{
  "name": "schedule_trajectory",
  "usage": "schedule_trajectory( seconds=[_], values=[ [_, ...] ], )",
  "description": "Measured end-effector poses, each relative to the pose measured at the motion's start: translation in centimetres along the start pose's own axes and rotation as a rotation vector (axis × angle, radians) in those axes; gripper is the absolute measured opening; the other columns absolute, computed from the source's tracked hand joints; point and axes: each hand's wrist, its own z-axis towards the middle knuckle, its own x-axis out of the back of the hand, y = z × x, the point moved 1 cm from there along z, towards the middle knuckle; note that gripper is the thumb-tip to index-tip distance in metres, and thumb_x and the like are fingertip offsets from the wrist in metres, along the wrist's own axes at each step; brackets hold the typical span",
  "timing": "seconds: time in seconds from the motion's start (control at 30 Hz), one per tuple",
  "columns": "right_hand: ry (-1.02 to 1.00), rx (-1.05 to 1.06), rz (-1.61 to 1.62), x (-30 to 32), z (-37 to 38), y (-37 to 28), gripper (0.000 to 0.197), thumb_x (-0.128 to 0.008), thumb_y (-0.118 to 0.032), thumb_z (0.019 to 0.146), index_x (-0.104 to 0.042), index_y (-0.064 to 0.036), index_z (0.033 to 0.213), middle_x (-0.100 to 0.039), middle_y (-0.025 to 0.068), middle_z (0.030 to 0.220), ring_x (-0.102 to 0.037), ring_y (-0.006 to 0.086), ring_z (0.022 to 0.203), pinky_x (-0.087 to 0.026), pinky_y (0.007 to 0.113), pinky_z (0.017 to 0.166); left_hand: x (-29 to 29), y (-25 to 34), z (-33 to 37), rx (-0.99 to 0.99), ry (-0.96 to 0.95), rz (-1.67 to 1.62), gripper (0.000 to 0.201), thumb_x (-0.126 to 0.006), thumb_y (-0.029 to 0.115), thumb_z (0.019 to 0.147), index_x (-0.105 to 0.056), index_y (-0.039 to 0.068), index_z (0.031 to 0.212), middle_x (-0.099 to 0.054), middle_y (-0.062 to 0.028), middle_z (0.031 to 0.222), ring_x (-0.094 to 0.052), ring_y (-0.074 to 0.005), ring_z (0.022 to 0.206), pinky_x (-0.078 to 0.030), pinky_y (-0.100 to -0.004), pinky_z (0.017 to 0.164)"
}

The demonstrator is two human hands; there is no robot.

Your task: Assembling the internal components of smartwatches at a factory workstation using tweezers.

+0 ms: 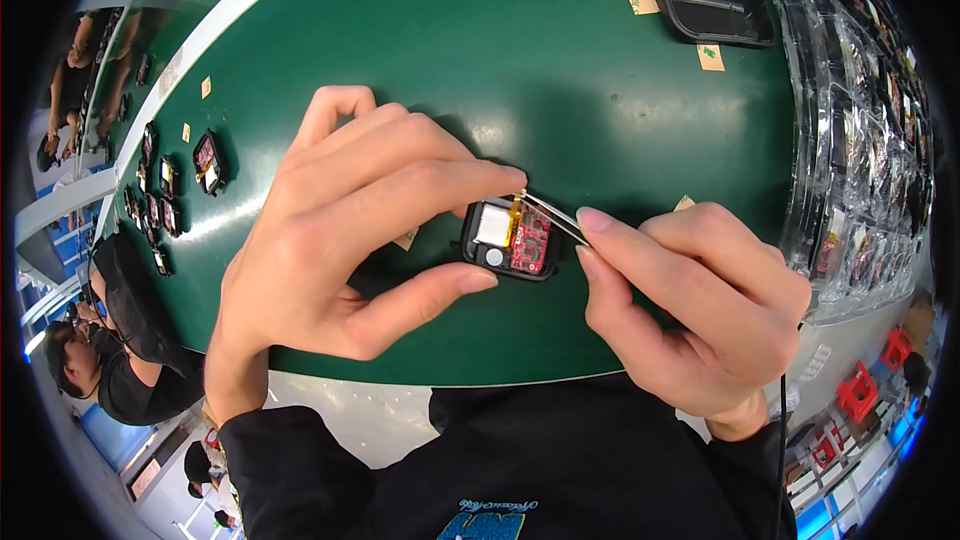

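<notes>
Black plastic rounded-square housing [471, 238] over smooth green tabletop [600, 110]. Left hand [345, 215] pinches its edges; right hand [700, 305] grips slim silver metal tweezers [553, 215], tips at top edge. Brace housing firmly; steer tips clear of red circuit board [532, 240].

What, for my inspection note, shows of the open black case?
The black case is round-cornered and looks plastic. Inside, a silvery block sits left of a red circuit board, with a yellow strip between and a round disc below the block. Open side up over the green table, it is held at its edges by the left hand; tweezers in the right hand reach its upper edge.
</notes>
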Motion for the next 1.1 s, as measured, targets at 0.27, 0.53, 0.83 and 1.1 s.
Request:
schedule_trajectory(
  seconds=[0.27,0.53,0.83,1.1],
  values=[
    [-0.124,-0.116,0.051,0.8,0.6,-0.5,0.028,-0.083,0.014,0.076,-0.085,0.0053,0.102,-0.069,0.0079,0.075,-0.057,0.0108,0.056,-0.038,0.025,0.049,0.6,-1.1,0.1,-0.062,-0.061,-0.083,0.056,-0.083,0.045,0.085,-0.083,0.000,0.117,-0.076,-0.0121,0.098,-0.061,-0.0241,0.078,-0.037,-0.0417,0.087],
    [-0.145,-0.147,0.114,0.9,0.5,-0.1,0.024,-0.082,0.014,0.078,-0.085,0.0061,0.101,-0.070,0.0080,0.075,-0.057,0.0087,0.056,-0.036,0.024,0.048,0.7,-1.2,0.2,-0.058,-0.086,-0.079,0.057,-0.080,0.049,0.086,-0.084,0.000,0.115,-0.075,-0.0116,0.097,-0.060,-0.0226,0.079,-0.036,-0.0406,0.086],
    [-0.152,-0.128,0.119,0.8,0.6,-0.1,0.023,-0.081,0.013,0.077,-0.085,0.0059,0.099,-0.069,0.0073,0.073,-0.055,0.0081,0.055,-0.034,0.024,0.048,0.4,-0.8,0.5,-0.034,-0.073,-0.102,0.054,-0.074,0.049,0.088,-0.084,0.001,0.112,-0.073,-0.0117,0.094,-0.059,-0.0230,0.077,-0.035,-0.0404,0.084],
    [-0.163,-0.181,0.132,1.1,0.7,-0.2,0.023,-0.081,0.011,0.077,-0.085,0.0055,0.099,-0.068,0.0050,0.073,-0.046,0.0028,0.050,-0.028,0.022,0.045,0.2,-0.8,0.6,-0.053,-0.072,-0.107,0.052,-0.072,0.049,0.090,-0.083,0.002,0.108,-0.073,-0.0124,0.092,-0.058,-0.0228,0.076,-0.034,-0.0404,0.082]
  ],
)
